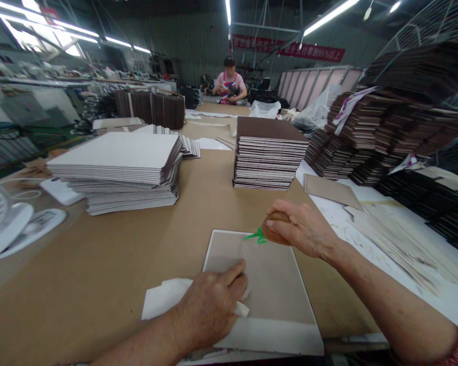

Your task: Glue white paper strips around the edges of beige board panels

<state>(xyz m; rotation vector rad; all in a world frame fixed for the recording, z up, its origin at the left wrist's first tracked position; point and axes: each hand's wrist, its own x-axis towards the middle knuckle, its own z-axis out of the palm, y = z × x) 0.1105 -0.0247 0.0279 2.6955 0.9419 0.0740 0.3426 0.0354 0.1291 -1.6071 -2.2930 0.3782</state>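
Head view: squeeze bottle (277,239) is in your R hand (305,231), above the far part of a flat panel (275,290); panel lies on the worktop (118,269), right in front of you.
R hand: wrapped round the bottle's brown body; green nozzle (256,234) points L. Tip touching panel or just clear: can't tell.
L hand (213,297): palm down over panel's L side, index stretched out, other fingers curled, white cloth (166,297) under them & poking out either side. Pinched or only pressed down: can't tell.
Bottle feel: prob. light & soft-walled, so it should give when you squeeze; contents hidden. Best hold = mid-body, clear of the thin nozzle, which prob. bends. Likely slippery if wet.
Panel feel: looks thin, stiff, fairly light; corners prob. dent easily. Take it by opp. side edges w/ both hands, off the beige face. Flat fingers should be enough to steady it.
Cloth feel: prob. limp, v. light; bunch it in your palm.
Stacks: white stack (118,152) to the L, layers uneven; brown-topped stack (270,157) beyond panel, neater. Each prob. heavy as a lot; lift a few at a time, by the edges.
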